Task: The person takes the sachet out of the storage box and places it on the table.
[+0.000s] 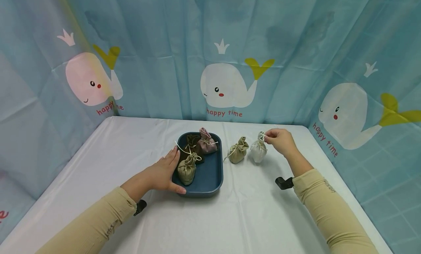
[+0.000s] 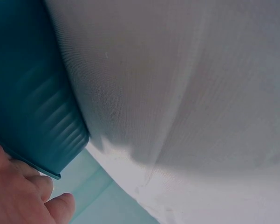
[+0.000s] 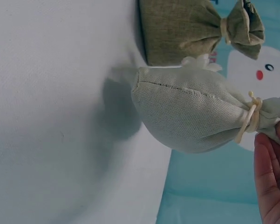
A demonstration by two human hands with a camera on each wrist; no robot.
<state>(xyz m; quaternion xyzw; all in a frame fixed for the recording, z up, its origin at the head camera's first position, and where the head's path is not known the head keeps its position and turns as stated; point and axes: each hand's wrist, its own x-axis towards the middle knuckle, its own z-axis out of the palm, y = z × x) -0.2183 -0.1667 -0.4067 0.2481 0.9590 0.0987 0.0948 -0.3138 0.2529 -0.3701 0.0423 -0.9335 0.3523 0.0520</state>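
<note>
My right hand pinches the gathered neck of a white drawstring pouch. In the right wrist view, the pouch's base appears slightly off the cloth, with its shadow beside it. Just left of it stands a tan pouch, tied at the neck. My left hand rests against the left side of a dark blue tray, fingers extended along the rim and thumb at the front corner. Inside the tray are an olive pouch, a dark brown pouch and a pink pouch.
A white cloth covers the table. Light blue curtains with whale prints hang behind it and along both sides. A black strap piece sticks out near the right cuff, another near the left cuff.
</note>
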